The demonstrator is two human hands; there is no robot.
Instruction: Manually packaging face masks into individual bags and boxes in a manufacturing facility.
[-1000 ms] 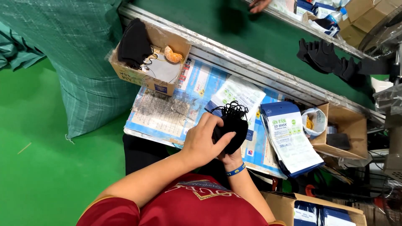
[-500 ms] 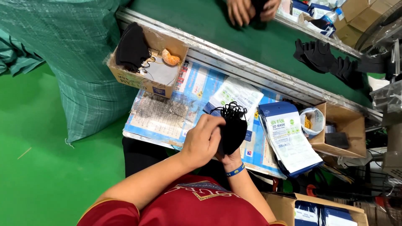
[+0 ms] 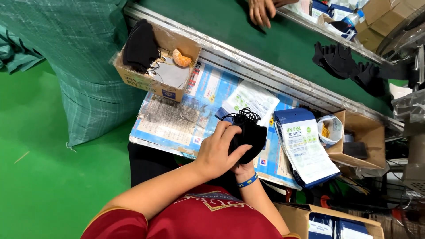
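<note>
Both my hands hold a stack of black face masks (image 3: 251, 132) with curly ear loops, just above a blue and white printed sheet (image 3: 177, 119) on the work surface. My left hand (image 3: 218, 152) wraps over the stack from the near side, thumb pressed on the masks. Under the stack, my right hand (image 3: 242, 170), with a blue wristband, is mostly hidden. A white pouch (image 3: 251, 99) lies just beyond the masks. Right of them is a pile of blue and white packaging bags (image 3: 305, 150).
A cardboard box (image 3: 150, 82) at the back left holds black masks and a peeled orange fruit (image 3: 181, 57). Behind runs a green conveyor belt (image 3: 274, 44) carrying black masks (image 3: 341, 59); another person's hand (image 3: 261, 11) rests on it. A green woven sack (image 3: 75, 66) stands left, open cardboard boxes (image 3: 361, 132) right.
My hands stay on the mask stack with only small finger shifts. The other person's hand has come further onto the belt at the top.
</note>
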